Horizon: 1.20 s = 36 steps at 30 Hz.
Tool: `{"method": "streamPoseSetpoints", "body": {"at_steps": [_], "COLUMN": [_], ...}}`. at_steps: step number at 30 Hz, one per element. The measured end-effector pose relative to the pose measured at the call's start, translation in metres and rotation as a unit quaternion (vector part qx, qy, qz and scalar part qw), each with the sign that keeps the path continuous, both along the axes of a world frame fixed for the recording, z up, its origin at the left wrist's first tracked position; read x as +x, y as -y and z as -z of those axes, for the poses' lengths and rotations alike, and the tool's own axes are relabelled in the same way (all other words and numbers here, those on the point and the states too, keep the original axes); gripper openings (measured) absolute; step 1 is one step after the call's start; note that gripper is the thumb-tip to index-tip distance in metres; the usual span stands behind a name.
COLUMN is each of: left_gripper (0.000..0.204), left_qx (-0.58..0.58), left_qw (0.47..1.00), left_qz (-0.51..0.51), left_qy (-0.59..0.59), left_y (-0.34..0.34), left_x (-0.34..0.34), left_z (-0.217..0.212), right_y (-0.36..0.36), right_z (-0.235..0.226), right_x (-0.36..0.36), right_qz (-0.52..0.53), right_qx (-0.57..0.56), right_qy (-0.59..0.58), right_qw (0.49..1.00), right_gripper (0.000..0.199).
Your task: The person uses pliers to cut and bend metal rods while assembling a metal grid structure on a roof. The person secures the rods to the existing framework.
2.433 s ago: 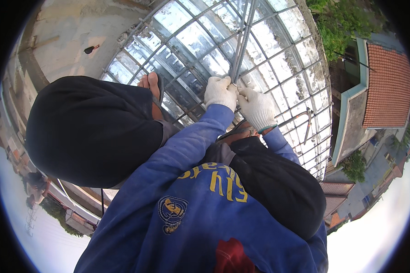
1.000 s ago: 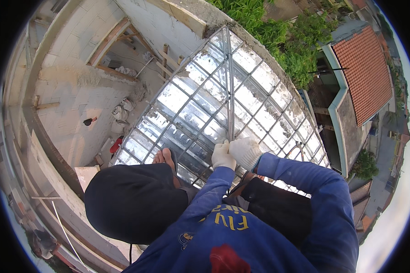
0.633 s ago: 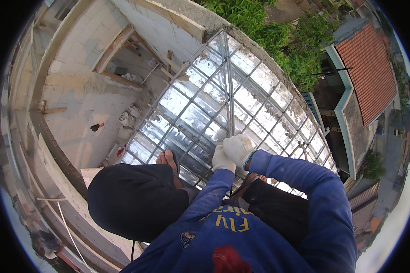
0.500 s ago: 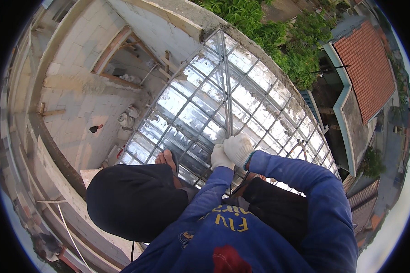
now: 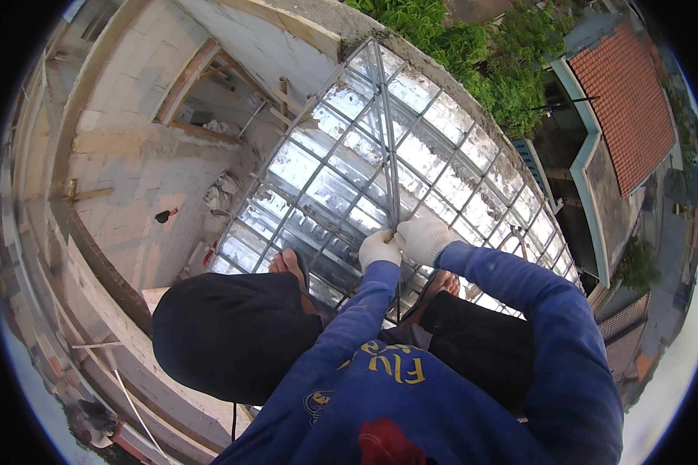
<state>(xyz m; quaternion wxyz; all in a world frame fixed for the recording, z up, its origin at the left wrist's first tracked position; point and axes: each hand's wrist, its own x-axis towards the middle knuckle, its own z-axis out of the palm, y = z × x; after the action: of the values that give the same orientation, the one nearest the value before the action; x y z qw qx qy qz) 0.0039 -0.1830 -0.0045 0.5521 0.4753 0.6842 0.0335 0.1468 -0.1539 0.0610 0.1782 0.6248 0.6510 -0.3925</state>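
Both gloved hands, left hand and right hand, clench the upright metal bar rising toward 12 o'clock from the roof frame, apparently mid-positioning; steady alignment looks needed next

No signs or screens in view. Pale sacks, lumpy and whitish, lie heaped on the floor below at about 10 o'clock from centre; just beneath them, toward 9 o'clock, a small red package shows beside the frame's edge
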Motion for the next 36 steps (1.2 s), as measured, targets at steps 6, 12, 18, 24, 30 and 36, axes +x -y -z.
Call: {"method": "streamPoseSetpoints", "body": {"at_steps": [6, 12, 18, 24, 30, 36], "left_gripper": [0.031, 0.028, 0.028, 0.034, 0.039, 0.041], "left_qx": [0.148, 0.037, 0.045, 0.211, 0.022, 0.051], "left_qw": [0.986, 0.995, 0.996, 0.975, 0.996, 0.993], "left_qz": [0.070, 0.043, 0.003, 0.062, 0.073, 0.105], "left_qy": [-0.031, 0.080, 0.074, 0.017, 0.043, 0.014], "left_y": [0.020, 0.002, 0.002, 0.024, 0.001, -0.003], "left_x": [0.006, 0.010, -0.003, 0.010, -0.004, 0.005], "left_z": [0.027, 0.016, 0.002, 0.043, 0.008, -0.002], "right_y": [0.026, -0.031, -0.079, -0.054, -0.051, -0.050], "right_z": [0.040, -0.030, -0.207, -0.284, -0.271, -0.279], "right_x": [0.028, 0.057, 0.040, -0.025, -0.033, -0.028], "right_qz": [0.282, 0.135, 0.402, 0.391, 0.386, 0.379], "right_qx": [-0.092, -0.082, 0.236, 0.209, 0.180, 0.197], "right_qy": [-0.165, -0.062, -0.420, -0.702, -0.731, -0.730], "right_qw": [0.941, 0.985, 0.779, 0.557, 0.533, 0.534], "right_gripper": [0.054, 0.082, 0.074, 0.070, 0.067, 0.063]}}
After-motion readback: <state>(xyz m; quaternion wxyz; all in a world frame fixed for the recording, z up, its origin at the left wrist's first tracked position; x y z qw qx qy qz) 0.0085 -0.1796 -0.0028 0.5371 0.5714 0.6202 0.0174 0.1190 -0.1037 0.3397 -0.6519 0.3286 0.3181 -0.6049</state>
